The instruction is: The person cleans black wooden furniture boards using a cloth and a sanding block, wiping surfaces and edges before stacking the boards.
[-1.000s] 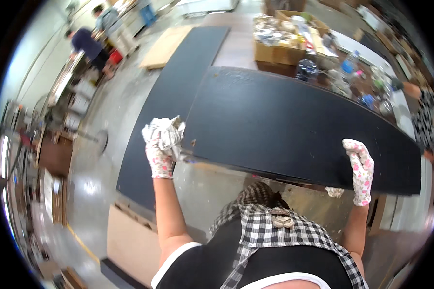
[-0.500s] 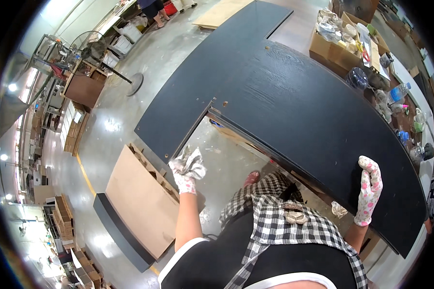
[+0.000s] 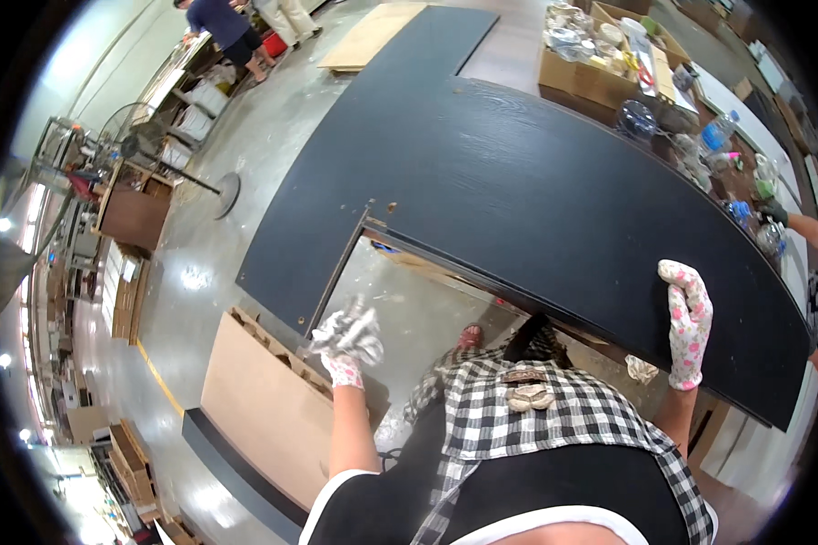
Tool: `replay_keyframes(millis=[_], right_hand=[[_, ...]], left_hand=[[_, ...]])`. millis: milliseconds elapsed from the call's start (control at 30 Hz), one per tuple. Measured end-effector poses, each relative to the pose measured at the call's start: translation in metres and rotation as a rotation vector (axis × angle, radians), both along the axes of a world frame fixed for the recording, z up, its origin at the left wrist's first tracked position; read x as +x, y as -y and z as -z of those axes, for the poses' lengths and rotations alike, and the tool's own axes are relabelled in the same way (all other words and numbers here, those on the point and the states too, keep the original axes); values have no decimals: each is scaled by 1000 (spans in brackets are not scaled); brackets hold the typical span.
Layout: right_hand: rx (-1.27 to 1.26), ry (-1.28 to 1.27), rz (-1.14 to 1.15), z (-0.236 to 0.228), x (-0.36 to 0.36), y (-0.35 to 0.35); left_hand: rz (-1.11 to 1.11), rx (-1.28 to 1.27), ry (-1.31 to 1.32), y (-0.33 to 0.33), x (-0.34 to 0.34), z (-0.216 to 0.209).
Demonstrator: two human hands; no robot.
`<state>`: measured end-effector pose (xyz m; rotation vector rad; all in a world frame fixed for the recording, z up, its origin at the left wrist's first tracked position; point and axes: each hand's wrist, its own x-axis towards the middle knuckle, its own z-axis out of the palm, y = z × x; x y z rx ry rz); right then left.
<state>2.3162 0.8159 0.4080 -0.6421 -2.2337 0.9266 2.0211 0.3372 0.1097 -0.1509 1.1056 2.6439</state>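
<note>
A large black wooden panel (image 3: 536,200) with a curved outer edge and an inner cut-out lies raised in front of me. My left hand (image 3: 344,368), in a white glove with pink flowers, is closed on a crumpled white-and-grey cloth (image 3: 353,336). It is beside the inner edge at the panel's near left corner; whether the cloth touches the edge cannot be told. On the panel's right part rests my right hand (image 3: 689,327), in a matching glove, fingers stretched together with bent tips and nothing visible in them. Small holes mark the panel near the inner corner.
Left of me stand a tan board (image 3: 264,409) and a curved dark strip (image 3: 236,481). A standing fan (image 3: 227,195) is farther left. Cardboard boxes (image 3: 591,86) and plastic bottles (image 3: 718,132) line the right bench. A co-worker's gloved hand (image 3: 773,213) is at the right; other people stand far left.
The whole view has shifted, with the panel lower at left and more of the people at the far left showing. Both hands keep about the same places along the panel; the cloth stays in my left.
</note>
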Motion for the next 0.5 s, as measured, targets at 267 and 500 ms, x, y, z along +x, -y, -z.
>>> replay_keyframes(millis=[267, 500], right_hand=[[60, -8, -1, 1, 5, -7], [-1, -41, 7, 3, -2, -2]], left_hand=[[59, -271, -271, -81, -62, -193], [193, -1057, -1348, -244, -37, -267]])
